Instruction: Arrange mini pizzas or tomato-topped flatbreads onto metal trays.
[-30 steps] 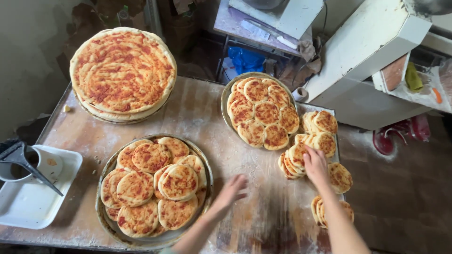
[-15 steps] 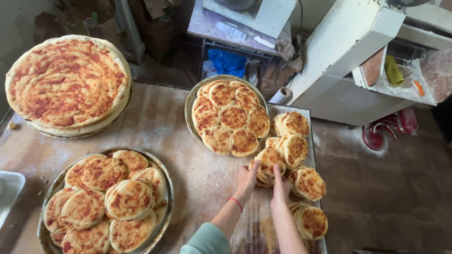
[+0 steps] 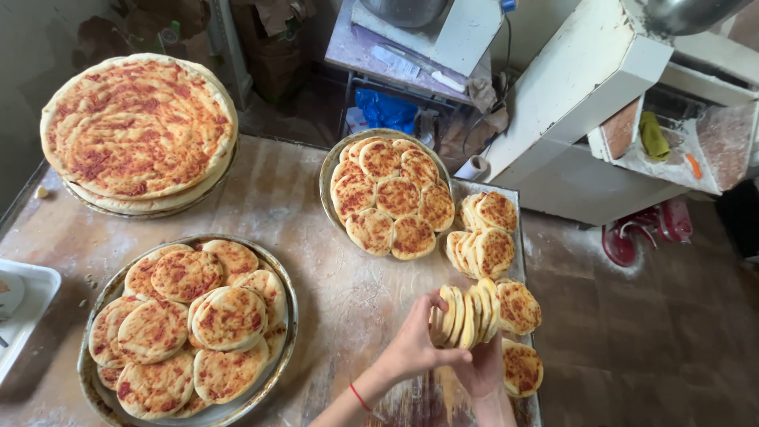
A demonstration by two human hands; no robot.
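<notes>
Lifted now off the floured wooden table [image 3: 332, 292] near its right edge, where half a second back both hands only pressed on it: stack of small round red-topped flatbreads [image 3: 466, 312], stood on edge; left hand [image 3: 411, 348] clamped on its near side, right hand [image 3: 482, 368] cupped beneath. Gathering step, seemingly; calls next for steady squeeze, clear of loose breads [image 3: 518, 307] beside; round metal trays [image 3: 387, 142] of breads well apart.

blue bag [image 3: 385, 110]: crumpled plastic, on the floor beyond the table's far edge, under a grey stand
brown sack [image 3: 274, 47]: paper, upright on the floor at top, left of the stand
labels, signs, screens: none to be seen
</notes>
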